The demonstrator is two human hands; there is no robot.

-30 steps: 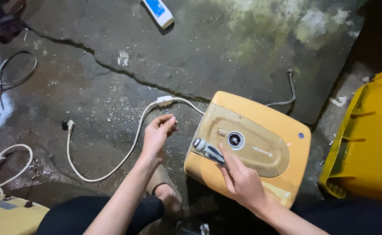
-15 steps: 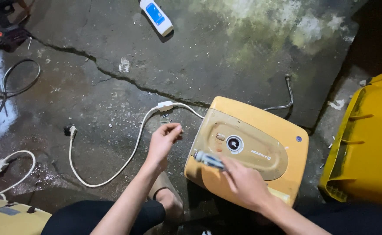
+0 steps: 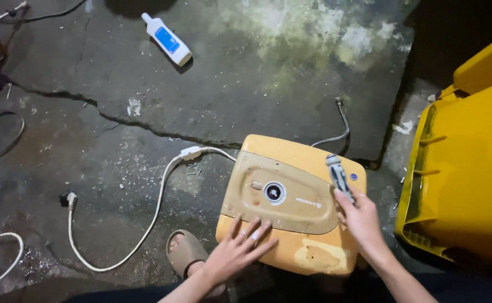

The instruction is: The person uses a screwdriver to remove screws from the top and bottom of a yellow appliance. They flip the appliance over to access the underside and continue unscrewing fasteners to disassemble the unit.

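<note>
Since a moment ago, my left hand (image 3: 236, 255) has come off the floor by the cord and now lies spread flat on the front lip of the yellowed boxy plastic water heater (image 3: 291, 205), which rests face-up on the cracked concrete floor (image 3: 246, 84); my right hand (image 3: 362, 220) has lifted the grey-handled screwdriver (image 3: 337, 175), fingers wrapped round it. Pressing the casing down firmly should keep it from sliding while the tip seats squarely. Beside me, the big yellow plastic bin (image 3: 470, 168) shows nothing of its contents; the white bottle with a blue label (image 3: 167, 40) lies capped.
</note>
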